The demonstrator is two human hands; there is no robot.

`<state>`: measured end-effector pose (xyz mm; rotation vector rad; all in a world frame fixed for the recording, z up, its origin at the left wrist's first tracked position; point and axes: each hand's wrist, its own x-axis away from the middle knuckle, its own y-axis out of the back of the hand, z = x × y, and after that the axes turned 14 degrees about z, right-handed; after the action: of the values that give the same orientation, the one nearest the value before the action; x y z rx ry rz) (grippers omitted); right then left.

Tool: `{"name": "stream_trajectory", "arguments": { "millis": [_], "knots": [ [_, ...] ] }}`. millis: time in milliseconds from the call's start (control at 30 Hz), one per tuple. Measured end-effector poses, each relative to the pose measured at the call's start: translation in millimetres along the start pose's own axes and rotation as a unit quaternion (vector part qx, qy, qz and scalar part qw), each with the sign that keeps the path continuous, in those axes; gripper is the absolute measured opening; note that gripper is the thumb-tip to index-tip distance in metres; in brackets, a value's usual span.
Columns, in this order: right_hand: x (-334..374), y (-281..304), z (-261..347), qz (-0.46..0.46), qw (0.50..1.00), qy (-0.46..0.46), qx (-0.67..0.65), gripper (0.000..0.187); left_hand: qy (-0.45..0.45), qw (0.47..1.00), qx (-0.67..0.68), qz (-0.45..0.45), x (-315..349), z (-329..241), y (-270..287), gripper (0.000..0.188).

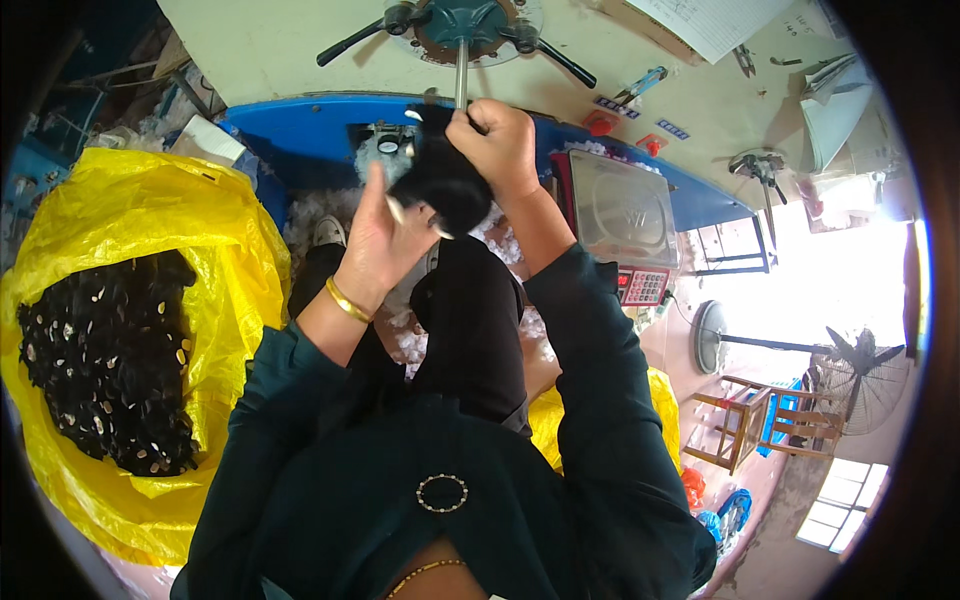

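Observation:
A black furry plush piece (445, 185) with small pale parts hangs at the end of a thin metal tube (461, 80). That tube sticks out toward me from a green round fitting (465, 24) on the pale machine panel. My right hand (498, 148) is closed in a fist around the plush at the tube's tip. Lower down, my left hand (375, 240) cups the plush from the left side, thumb pointing up and fingertips partly hidden by the fur.
At left stands a yellow bag (235, 215) holding many black plush pieces (110, 360). A digital scale (625, 210) is at right. Nippers (641, 86) and papers (710, 22) lie on the panel. White fluff covers the floor; a fan (855, 375) and wooden stools (733, 425) stand further right.

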<state>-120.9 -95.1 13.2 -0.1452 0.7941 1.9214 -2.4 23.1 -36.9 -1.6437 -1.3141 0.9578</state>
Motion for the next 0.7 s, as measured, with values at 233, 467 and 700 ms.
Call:
{"name": "stream_trajectory", "arguments": {
  "millis": [233,467,700],
  "knots": [
    [-1.7,-9.3,-42.7,-0.001,0.991,0.022,-0.130,0.027,-0.094,0.837,-0.539,-0.017,-30.5,1.6,-10.7,0.026],
    [-29.9,-5.1,-27.3,-0.038,0.996,0.036,0.067,0.027,-0.139,0.671,-0.729,0.009,-56.9,-20.8,10.6,0.030],
    [-26.8,-9.6,1.5,-0.086,0.993,0.044,0.074,0.032,-0.010,0.890,-0.454,-0.028,-28.0,-24.9,-29.8,0.050]
  ]
}}
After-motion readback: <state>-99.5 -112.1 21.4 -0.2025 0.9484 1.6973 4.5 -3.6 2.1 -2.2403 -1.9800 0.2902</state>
